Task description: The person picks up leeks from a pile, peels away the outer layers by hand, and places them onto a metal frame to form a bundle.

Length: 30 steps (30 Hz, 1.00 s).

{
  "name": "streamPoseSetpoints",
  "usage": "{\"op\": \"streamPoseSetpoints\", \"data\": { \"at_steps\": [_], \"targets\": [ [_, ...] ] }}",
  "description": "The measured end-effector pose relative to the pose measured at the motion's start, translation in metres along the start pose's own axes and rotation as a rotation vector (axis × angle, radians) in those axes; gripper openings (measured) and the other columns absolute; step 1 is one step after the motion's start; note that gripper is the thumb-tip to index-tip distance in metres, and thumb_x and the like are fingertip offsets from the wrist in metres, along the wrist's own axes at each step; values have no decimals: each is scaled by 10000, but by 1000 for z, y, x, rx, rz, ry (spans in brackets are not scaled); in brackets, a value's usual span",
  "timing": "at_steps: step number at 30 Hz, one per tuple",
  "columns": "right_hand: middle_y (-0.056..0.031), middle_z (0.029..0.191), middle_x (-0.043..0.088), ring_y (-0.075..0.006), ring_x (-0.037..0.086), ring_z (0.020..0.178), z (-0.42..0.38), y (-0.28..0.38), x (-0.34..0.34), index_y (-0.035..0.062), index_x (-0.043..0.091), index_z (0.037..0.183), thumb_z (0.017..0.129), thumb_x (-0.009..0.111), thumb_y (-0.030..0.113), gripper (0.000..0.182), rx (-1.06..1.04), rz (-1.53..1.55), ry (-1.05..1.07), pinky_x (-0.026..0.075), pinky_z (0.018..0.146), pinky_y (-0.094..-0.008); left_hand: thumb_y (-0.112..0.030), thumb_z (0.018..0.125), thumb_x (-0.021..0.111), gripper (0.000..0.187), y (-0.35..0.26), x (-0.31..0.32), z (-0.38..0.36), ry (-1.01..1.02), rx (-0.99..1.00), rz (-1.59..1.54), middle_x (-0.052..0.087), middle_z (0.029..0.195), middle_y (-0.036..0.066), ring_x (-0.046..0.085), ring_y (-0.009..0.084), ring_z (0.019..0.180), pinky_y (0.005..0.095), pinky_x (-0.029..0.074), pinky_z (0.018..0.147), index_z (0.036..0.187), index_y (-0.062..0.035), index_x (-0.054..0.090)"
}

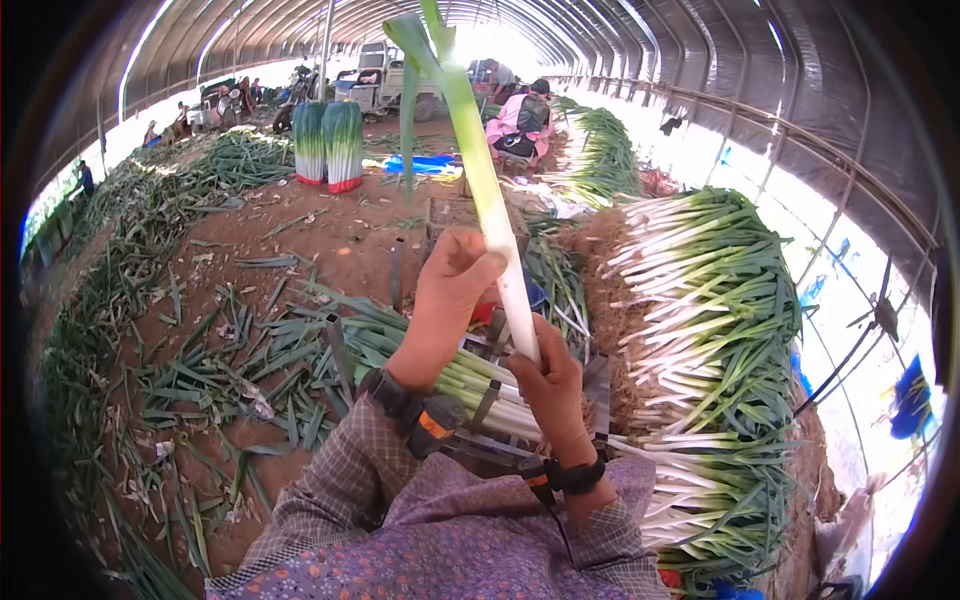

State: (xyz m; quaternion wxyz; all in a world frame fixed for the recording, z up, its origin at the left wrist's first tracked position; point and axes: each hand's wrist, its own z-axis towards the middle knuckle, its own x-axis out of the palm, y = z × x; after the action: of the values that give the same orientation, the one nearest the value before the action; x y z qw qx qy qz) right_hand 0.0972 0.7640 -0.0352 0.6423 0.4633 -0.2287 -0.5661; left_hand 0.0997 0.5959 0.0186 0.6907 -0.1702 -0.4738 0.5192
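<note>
A single leek (pixel 482 180) stands upright and slightly tilted in front of me, white end down and green leaves up. My left hand (pixel 450 295) is closed, its thumb and fingers pinching the white shank about midway. Lower down, my right hand (pixel 552 385) grips the leek's white bottom end. Below both hands, several trimmed leeks (pixel 505 408) lie across a metal rack (pixel 487 402), partly hidden by my forearms. Both wrists carry dark straps with small devices. To the right of my right hand is a long pile of leeks (pixel 700 300), white roots pointing toward me.
Cut green leaves (pixel 250 375) litter the soil at left. Two upright tied leek bundles (pixel 343 150) stand farther off. A person in pink (pixel 520 125) crouches by another leek pile (pixel 600 150). Behind are a truck (pixel 385 85) and a blue sheet (pixel 420 165), under an arched tunnel roof.
</note>
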Motion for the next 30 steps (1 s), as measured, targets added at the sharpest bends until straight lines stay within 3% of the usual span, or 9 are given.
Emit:
{"op": "streamPoseSetpoints", "data": {
  "at_steps": [4,10,15,19,23,24,26,29,30],
  "targets": [
    [-89,1084,664,-141,634,923,2,-8,9,21,549,1287,846,668,103,463,-82,-15,-35,495,816,-277,-105,952,609,86,1,-28,10,81,-11,-87,610,934,17,631,104,843,260,565,772,978,-83,530],
    [-54,847,626,-114,584,695,9,1,36,26,427,1393,901,648,299,604,-60,312,213,457,631,-252,-114,956,605,75,-31,-31,-13,-11,29,-125,615,918,16,625,95,799,233,538,715,937,-78,543],
    [-12,703,550,-59,470,529,23,17,77,25,353,1413,922,594,351,636,-100,352,437,355,487,-228,-83,923,614,87,-48,-84,-12,-105,212,258,627,918,2,596,83,790,236,495,682,1006,-63,600],
    [4,674,538,-60,464,534,29,22,120,9,535,1222,912,586,267,406,-35,241,589,367,505,-230,-46,874,631,189,-83,-128,-13,-49,213,994,641,921,22,595,106,828,254,496,714,1062,-49,633],
    [-58,702,567,-121,531,599,23,16,155,11,583,1120,877,620,203,312,-64,230,501,424,572,-273,-315,983,496,319,-107,-166,-30,-146,208,-317,611,936,80,607,217,829,404,505,822,1176,-68,552],
    [-62,718,574,-123,539,614,20,13,163,10,582,1129,875,624,198,318,-121,182,517,431,582,-274,-426,1011,394,422,-130,-142,-40,-354,257,-410,561,890,59,582,250,777,456,491,803,1220,-76,504],
    [-71,749,588,-127,556,643,15,6,175,9,582,1147,871,632,187,331,-234,77,546,444,603,-276,-421,1022,391,412,-140,-149,-46,-267,318,-288,503,837,28,533,206,719,418,484,759,1211,-73,506],
    [-22,787,615,-102,552,635,29,12,200,26,596,1168,882,647,191,334,-15,53,729,440,576,-263,-394,1042,370,385,-152,-156,-56,-240,284,-285,357,736,-29,378,100,605,310,439,637,1209,-75,507],
    [34,803,616,-75,514,584,19,46,197,67,607,1161,903,651,187,288,425,828,718,412,528,-233,-386,1046,366,378,-153,-160,-59,-192,271,-299,344,730,-36,356,85,596,293,429,621,1212,-76,506]
  ]
}}
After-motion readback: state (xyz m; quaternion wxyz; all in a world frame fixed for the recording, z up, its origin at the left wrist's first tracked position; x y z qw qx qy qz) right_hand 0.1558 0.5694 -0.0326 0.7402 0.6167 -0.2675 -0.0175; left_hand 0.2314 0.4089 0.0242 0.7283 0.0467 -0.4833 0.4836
